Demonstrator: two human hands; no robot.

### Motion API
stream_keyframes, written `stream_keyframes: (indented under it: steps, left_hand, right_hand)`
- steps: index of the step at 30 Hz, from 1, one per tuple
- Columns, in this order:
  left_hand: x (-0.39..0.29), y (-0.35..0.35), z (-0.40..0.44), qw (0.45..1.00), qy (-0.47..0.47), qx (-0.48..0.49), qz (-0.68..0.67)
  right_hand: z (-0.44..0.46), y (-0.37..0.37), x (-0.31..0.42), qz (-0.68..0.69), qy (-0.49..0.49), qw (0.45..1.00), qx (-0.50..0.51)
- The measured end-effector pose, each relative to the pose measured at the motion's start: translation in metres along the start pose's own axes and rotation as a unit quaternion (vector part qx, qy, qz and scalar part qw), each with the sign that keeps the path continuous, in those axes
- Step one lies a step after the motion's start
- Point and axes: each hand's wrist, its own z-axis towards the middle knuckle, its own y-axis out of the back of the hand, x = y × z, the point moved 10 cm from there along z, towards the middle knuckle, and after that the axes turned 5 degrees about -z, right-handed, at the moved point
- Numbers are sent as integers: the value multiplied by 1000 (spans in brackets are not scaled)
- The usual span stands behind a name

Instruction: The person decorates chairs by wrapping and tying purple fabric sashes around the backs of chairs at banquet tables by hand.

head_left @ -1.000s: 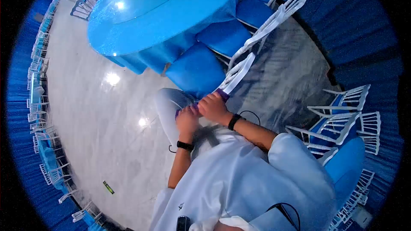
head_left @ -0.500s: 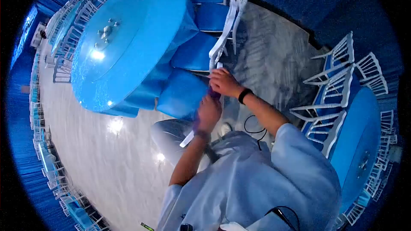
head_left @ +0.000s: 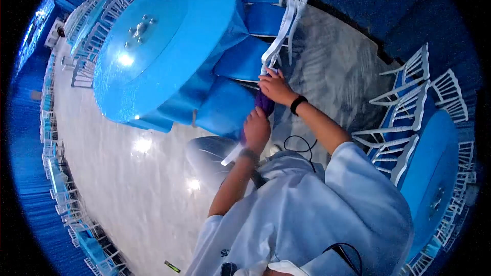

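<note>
A white chair with a blue seat [head_left: 225,107] stands right in front of me, and its white back rail [head_left: 233,154] runs up between my hands. A purple cloth [head_left: 264,103] is wrapped around this rail. Lower on the rail, my left hand [head_left: 257,129] is closed round the cloth. My right hand [head_left: 277,90] has its fingers bent over the cloth's upper end, near the top of the rail. The palms and part of the cloth are hidden.
A round table [head_left: 169,46] with a shiny blue cover and a silver centrepiece [head_left: 138,31] stands to the left. Beyond my chair, more white chairs [head_left: 279,41] line it. To the right are another blue table [head_left: 427,174] and white chairs [head_left: 409,117]. A black cable [head_left: 302,149] hangs near my legs.
The whole view has shifted slightly, with the tables and chairs appearing farther right. Both hands stay at the purple cloth on the rail, and more of the cloth shows between them.
</note>
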Motion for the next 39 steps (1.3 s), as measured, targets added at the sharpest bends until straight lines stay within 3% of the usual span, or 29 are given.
stream_keyframes:
  steps: [3,7,9,13,17,18,19,22,24,25,27,30,31,33,35,39]
  left_hand:
    - [24,1,-36,999,41,-9,-25]
    - [47,23,-85,998,37,-6,42]
    - [71,20,-103,993,96,55,-30]
    - [91,34,-132,996,83,3,-28]
    - [108,14,-135,995,93,20,-14]
    - [114,4,-132,989,138,57,-11]
    - [116,-3,-129,978,185,94,-8]
    - [81,15,-105,985,154,80,-19]
    - [60,12,-82,993,92,60,-36]
    - [52,5,-71,993,91,67,-34]
    - [40,-6,-46,991,104,75,-46]
    - [30,-13,-25,984,111,92,-108]
    - [22,-8,-19,992,60,47,-100]
    - [16,-15,-6,992,48,64,-94]
    - [-1,-5,9,997,20,62,-50]
    - [0,-11,28,994,19,41,-97]
  right_hand:
    - [-19,-1,41,-155,48,987,3]
    - [-44,-6,93,-39,34,999,17]
    - [-60,-6,117,45,48,997,-48]
    - [-67,-15,152,-30,56,997,39]
    - [-85,-25,179,-36,132,991,7]
    - [-81,-20,178,-32,131,991,7]
    - [-78,-19,175,-16,136,990,21]
    - [-64,-13,159,22,136,988,64]
    - [-44,-18,108,38,-64,972,224]
    - [-47,-27,93,43,-69,971,225]
    - [-38,12,83,37,47,998,-32]
    - [-25,10,48,-49,5,999,12]
    - [-19,10,36,-46,-6,999,22]
    - [-9,3,3,-37,-29,998,31]
    - [1,-7,-16,-31,-54,997,34]
    - [17,17,-41,-115,-110,987,-8]
